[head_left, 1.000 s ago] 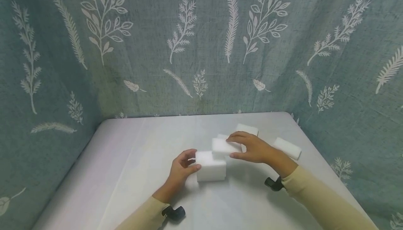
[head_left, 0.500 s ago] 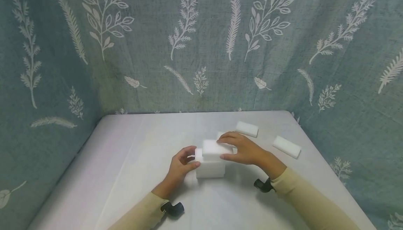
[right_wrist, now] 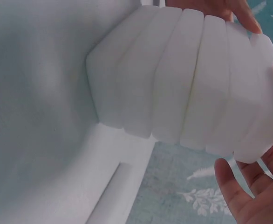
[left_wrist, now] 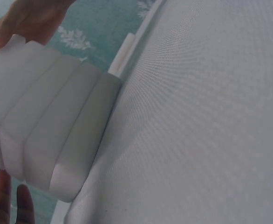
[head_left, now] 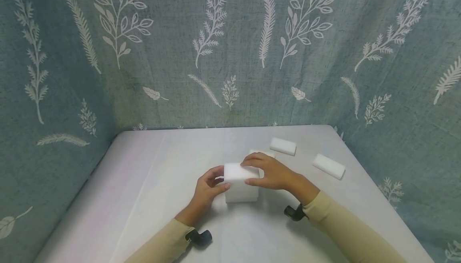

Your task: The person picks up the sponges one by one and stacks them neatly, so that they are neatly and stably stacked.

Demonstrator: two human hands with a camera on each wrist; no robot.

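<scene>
A stack of several white sponge-like blocks (head_left: 240,194) with rounded edges stands mid-table. My right hand (head_left: 271,173) pinches the top white sponge (head_left: 234,170) between thumb and fingers; this sponge sits squarely over the others. At the left side of the stack, my left hand (head_left: 208,187) grips it, thumb at the front edge and fingers bent behind. Stacked flat, the sponge layers (right_wrist: 174,79) show as slightly uneven slabs in the right wrist view. Left fingers (left_wrist: 1,198) appear along the stack's far side in the left wrist view.
Two loose white sponges lie at the back right: one sponge (head_left: 283,146) near the far edge, another sponge (head_left: 329,167) further right. A third sponge (head_left: 271,154) is partly hidden behind my right hand. Patterned green cloth (head_left: 162,55) hangs round the white table (head_left: 162,167).
My right hand has brought the top sponge leftward and down until it lines up with the stack. The left hand has stayed at the stack's left side.
</scene>
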